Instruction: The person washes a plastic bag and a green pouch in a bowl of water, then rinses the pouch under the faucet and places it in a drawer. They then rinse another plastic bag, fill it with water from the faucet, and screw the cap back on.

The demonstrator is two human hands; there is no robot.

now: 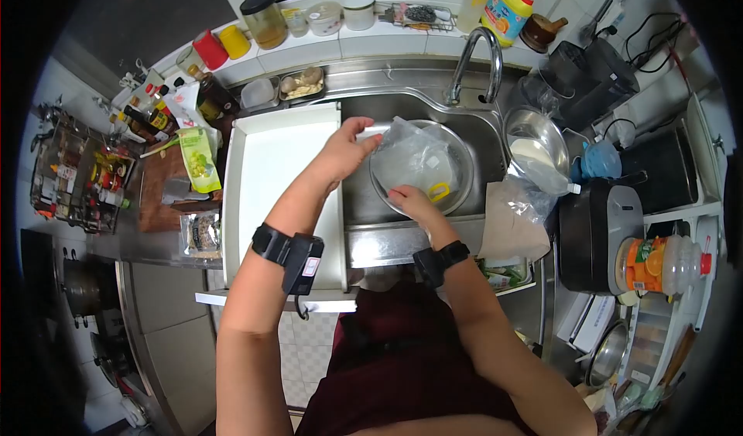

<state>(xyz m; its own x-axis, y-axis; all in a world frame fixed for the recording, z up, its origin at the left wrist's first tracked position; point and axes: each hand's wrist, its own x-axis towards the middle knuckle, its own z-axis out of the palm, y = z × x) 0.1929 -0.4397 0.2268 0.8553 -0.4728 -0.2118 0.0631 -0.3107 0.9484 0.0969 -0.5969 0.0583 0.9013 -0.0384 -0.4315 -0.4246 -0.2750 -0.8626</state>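
Clear plastic bag (pixel 414 153): held over a metal bowl (pixel 463 174) in the sink (pixel 364 204), below the tap (pixel 476 61); the left hand (pixel 344 151) has its fingers closed on the bag's upper edge, the right hand (pixel 412 201) has its fingers pinching the lower edge beside a yellow ring (pixel 439 191). White tray (pixel 267 173): just left of the sink, on the desk (pixel 387 45). Second metal bowl (pixel 534 138): right of the sink, near a black rice cooker (pixel 592 231).
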